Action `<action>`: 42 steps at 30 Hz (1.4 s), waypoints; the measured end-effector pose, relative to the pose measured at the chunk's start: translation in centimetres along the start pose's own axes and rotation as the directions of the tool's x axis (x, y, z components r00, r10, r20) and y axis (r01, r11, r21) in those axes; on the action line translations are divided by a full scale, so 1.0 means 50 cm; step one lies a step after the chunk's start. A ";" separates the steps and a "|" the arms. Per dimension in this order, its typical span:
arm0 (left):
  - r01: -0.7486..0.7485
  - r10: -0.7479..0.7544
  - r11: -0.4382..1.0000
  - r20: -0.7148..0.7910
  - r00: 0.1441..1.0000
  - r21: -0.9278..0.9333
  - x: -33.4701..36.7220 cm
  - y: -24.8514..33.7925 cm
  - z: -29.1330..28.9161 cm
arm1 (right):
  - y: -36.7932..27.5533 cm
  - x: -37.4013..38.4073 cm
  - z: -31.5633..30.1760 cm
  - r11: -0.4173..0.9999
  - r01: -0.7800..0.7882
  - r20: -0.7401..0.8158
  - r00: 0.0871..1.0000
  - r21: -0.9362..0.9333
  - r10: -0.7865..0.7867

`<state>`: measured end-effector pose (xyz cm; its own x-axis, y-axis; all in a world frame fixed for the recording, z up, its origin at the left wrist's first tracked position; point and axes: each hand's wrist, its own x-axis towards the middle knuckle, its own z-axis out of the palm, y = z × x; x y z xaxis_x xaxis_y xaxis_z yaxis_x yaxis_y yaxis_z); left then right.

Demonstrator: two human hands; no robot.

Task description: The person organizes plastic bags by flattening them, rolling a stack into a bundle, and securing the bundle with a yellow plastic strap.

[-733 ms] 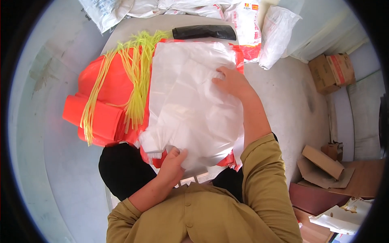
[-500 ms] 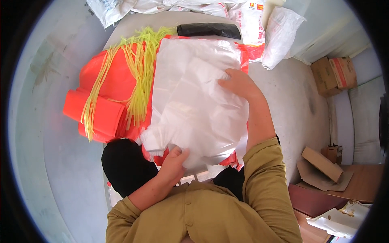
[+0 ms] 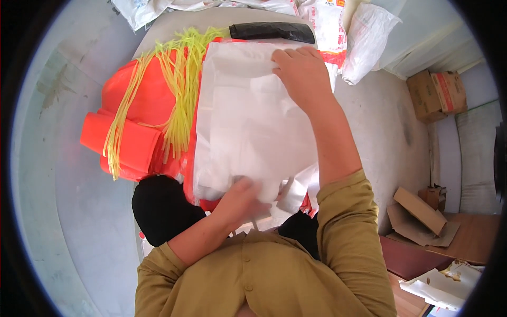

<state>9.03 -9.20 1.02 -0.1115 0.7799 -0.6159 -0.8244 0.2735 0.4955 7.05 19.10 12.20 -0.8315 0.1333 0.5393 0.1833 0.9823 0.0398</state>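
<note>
The white plastic bags (image 3: 248, 124) lie flat on the table (image 3: 182, 24), directly in front of the torso, forming a roughly rectangular, semi-translucent layer. Their film is thin and glossy, with shallow creases across the face. The lower right part is loose and folded into a bright, reflective flap. Red plastic projects from beneath the left edge as a narrow border.

The right hand (image 3: 302, 71) is at the upper right corner of the white film, palm down, with fingers bent. Whether the fingertips pinch the film or only press on it cannot be told. The left hand (image 3: 240, 198) is at the lower edge, blurred; its grip cannot be determined.

To the left of the white film lies smooth red plastic sheeting (image 3: 137, 100), with a thick folded red bundle (image 3: 121, 145) at its near side. Narrow, flat yellow strips (image 3: 182, 100) drape over the red material in two main strands, their upper ends frayed into a tangle. An elongated black bundle (image 3: 272, 32) of wrinkled, slightly shiny material lies beyond the far edge of the white film. Near its right end is a white woven-looking sack (image 3: 326, 31) with red markings, beside a crumpled, whitish bag (image 3: 368, 42).
</note>
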 end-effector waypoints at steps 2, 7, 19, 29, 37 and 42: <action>-0.015 0.016 1.000 0.025 1.000 -0.020 0.003 0.017 0.025 | -0.014 -0.007 0.019 0.993 0.079 -0.167 0.982 -0.091 -0.093; -0.025 0.029 0.999 0.104 0.994 -0.040 0.001 0.014 -0.005 | -0.124 -0.110 0.064 0.785 -0.162 0.287 0.958 0.598 -0.021; -0.063 0.070 0.995 0.079 0.994 -0.078 -0.013 0.004 -0.002 | -0.142 -0.172 0.049 0.822 -0.190 0.490 0.863 0.537 -0.121; -0.135 0.133 0.991 0.144 0.981 0.004 -0.046 0.005 -0.020 | -0.174 -0.326 -0.076 0.770 -0.209 0.406 0.911 0.603 -0.070; -0.290 0.300 0.929 -0.010 0.954 0.229 -0.112 0.028 -0.009 | -0.213 -0.372 -0.013 0.721 -0.207 0.195 0.976 0.661 0.102; -0.437 0.851 0.087 0.162 0.500 0.895 -0.094 0.083 -0.064 | -0.214 -0.380 0.012 0.676 -0.243 0.211 0.969 0.696 0.131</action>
<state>4.36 -13.56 4.00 -0.6673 0.7138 0.2127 0.4740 0.1867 0.8605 20.60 6.15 1.03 -0.8921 0.2854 0.3503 -0.0392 0.7235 -0.6892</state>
